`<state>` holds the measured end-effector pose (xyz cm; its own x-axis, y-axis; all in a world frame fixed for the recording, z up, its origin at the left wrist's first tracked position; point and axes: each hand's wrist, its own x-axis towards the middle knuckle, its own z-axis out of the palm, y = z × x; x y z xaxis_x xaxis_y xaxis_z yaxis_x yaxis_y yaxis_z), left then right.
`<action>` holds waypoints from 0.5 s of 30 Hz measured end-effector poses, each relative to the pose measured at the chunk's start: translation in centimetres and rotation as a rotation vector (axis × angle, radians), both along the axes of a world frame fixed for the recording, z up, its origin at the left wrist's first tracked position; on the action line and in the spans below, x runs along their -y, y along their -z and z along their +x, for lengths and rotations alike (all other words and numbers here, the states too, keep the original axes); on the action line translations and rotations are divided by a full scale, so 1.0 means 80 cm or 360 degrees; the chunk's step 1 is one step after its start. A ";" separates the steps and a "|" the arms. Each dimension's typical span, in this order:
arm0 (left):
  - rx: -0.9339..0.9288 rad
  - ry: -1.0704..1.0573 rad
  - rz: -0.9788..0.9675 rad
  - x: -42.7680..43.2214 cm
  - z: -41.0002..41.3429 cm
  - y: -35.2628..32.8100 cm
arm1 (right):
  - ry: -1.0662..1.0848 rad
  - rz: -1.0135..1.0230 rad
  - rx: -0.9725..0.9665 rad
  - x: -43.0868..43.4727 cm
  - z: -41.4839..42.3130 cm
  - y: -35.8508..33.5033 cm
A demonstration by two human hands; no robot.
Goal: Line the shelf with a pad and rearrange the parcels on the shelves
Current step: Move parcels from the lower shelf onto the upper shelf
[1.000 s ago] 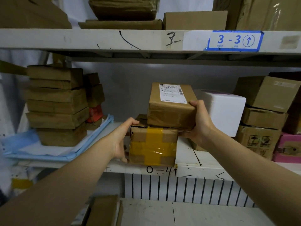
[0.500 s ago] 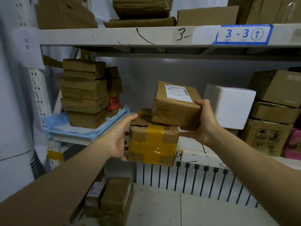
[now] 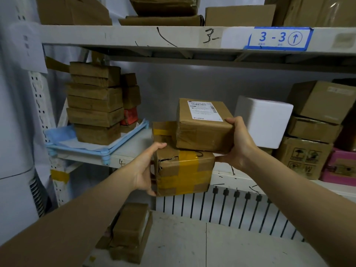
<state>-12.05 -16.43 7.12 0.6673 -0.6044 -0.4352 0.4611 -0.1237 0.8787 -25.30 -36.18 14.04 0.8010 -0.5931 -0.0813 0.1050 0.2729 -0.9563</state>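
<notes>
Two hands are gripping parcels at the centre of the frame. The left hand [image 3: 143,170] is clasping the left side of a yellow-taped parcel [image 3: 185,170], with the thumb curling over its torn top corner and the fingers wrapping under its lower edge. The right hand [image 3: 238,143] is holding a labelled parcel [image 3: 202,130] by its right end, with the thumb hooking over the top corner and the fingers tucking beneath. That labelled parcel is sitting tilted on top of the yellow-taped one, which is overlapping the front lip of the middle shelf [image 3: 133,153]; whether it is resting on the shelf cannot be told. Behind them a third parcel [image 3: 163,130] is peeking out.

Just right of the right hand a white foam box [image 3: 264,120] is standing on the shelf, with brown cartons [image 3: 317,103] stacking up beyond it and a pink box [image 3: 341,166] showing at the right edge. At centre left a blue pad [image 3: 63,135] is lying on the shelf and hanging over its front corner, carrying a stack of parcels [image 3: 96,105]. Across the top, the upper shelf [image 3: 134,35] is bearing a blue label [image 3: 279,38] reading 3-3. At lower centre, more parcels [image 3: 131,232] are lying on a lower surface.
</notes>
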 end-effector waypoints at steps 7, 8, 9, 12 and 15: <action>0.0185 -0.0114 -0.0119 -0.049 -0.007 0.007 | -0.0161 -0.0013 0.0080 -0.023 0.008 0.007; 0.0207 -0.0125 -0.0123 -0.064 -0.007 0.007 | -0.0202 -0.0016 0.0097 -0.029 0.009 0.008; 0.0225 -0.0129 -0.0121 -0.079 -0.007 0.008 | -0.0231 -0.0030 0.0106 -0.034 0.011 0.010; 0.0246 -0.0137 -0.0133 -0.134 -0.011 0.016 | -0.0342 -0.0046 0.0117 -0.056 0.018 0.018; 0.0255 -0.0158 -0.0132 -0.190 -0.015 0.033 | -0.0481 -0.0021 0.0115 -0.084 0.025 0.029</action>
<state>-13.22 -1.21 4.46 0.7821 -0.5615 -0.2703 0.3211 -0.0086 0.9470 -23.32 -29.47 11.69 0.9446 -0.3279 -0.0118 0.0887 0.2900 -0.9529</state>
